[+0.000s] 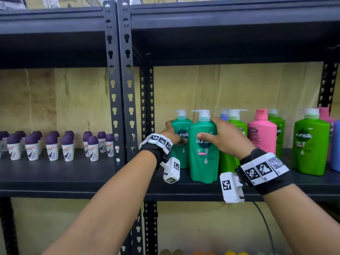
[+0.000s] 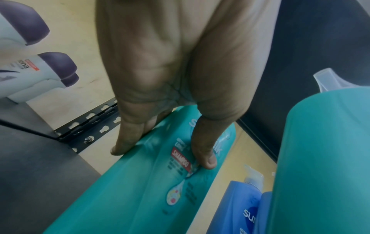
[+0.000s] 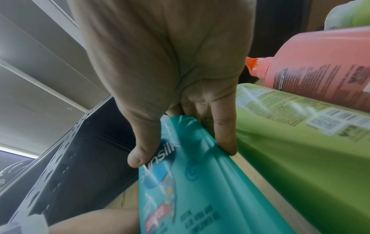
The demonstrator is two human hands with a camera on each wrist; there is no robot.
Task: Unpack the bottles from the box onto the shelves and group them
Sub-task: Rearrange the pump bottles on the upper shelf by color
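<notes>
Both hands, L & R, each grip a teal bottle on shelf.

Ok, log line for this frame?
left hand: grips rear teal Sunsilk bottle | right hand: grips front teal Sunsilk bottle | both standing on shelf

I count two teal bottles, three green bottles and two pink bottles. The blue ones are partly hidden. The small roll-ons are too crowded to count.

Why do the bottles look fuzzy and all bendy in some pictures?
Head view: sharp and evenly lit, though the shelf post bows from the wide lens. Left wrist view: the teal shampoo bottle is smeared and dim. Right wrist view: the green bottle label streaks with blur.
</notes>
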